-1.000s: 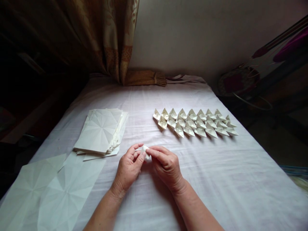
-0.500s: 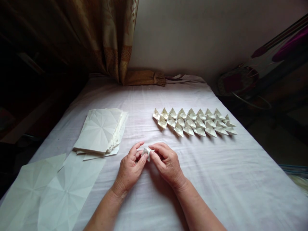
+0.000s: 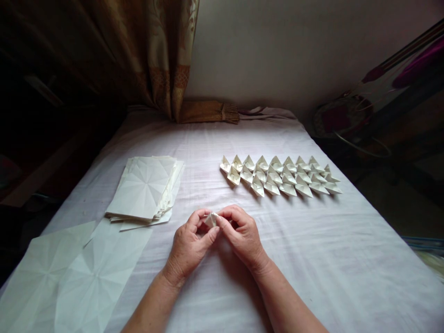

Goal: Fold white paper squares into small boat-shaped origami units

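Between my two hands is a small folded white paper piece (image 3: 211, 219), pointed at the top and partly hidden by my fingers. My left hand (image 3: 192, 239) pinches it from the left, with the thumb along its lower front. From the right, my right hand (image 3: 241, 234) grips it between thumb and curled fingers. Beyond my right hand, several pointed folded paper pieces (image 3: 274, 178) stand in close rows. To the left of my hands lies a stack of creased paper sheets (image 3: 142, 187).
Two loose creased sheets (image 3: 93, 277) overlap at the front left. Everything rests on a pale cloth-covered surface (image 3: 329, 268). A gold patterned curtain (image 3: 169, 60) hangs at the back, beside a plain wall (image 3: 277, 55). A dark bag (image 3: 342, 115) is beyond the right edge.
My left fingers have curled in closer around the paper piece, and my left thumb has slid right and slightly down. The piece has turned a little. The stack and rows have stayed put.
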`<state>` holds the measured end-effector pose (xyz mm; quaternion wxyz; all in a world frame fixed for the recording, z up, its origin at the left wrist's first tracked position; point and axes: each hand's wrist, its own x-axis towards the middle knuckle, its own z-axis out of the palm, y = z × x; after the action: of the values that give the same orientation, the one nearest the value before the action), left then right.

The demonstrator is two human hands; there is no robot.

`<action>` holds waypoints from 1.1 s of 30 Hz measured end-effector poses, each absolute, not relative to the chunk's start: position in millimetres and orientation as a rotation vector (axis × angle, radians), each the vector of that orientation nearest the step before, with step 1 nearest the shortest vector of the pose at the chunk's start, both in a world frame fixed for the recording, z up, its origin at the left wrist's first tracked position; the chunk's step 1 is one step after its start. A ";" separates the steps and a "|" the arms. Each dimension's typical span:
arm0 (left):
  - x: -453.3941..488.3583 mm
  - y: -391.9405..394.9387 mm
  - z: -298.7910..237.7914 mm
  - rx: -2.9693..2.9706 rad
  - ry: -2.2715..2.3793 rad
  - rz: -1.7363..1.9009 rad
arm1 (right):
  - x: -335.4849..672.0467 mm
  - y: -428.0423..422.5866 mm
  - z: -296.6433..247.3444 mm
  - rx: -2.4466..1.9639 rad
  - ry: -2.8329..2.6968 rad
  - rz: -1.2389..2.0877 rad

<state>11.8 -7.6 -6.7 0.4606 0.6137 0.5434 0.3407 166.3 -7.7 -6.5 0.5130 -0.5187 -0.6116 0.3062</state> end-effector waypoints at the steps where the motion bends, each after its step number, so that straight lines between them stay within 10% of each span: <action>1: 11.9 -7.5 -7.6 1.511 1.328 0.843 | 165.8 -7.9 -6.5 -1.246 -1.462 0.743; 33: 15.7 -9.0 -13.0 1.647 1.356 0.935 | 164.5 -7.3 -8.6 -1.411 -1.348 0.917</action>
<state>15.7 -9.0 -13.0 0.3951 0.6494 0.5348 0.3689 164.5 -7.3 -8.6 0.4729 -0.5765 -0.5509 0.3747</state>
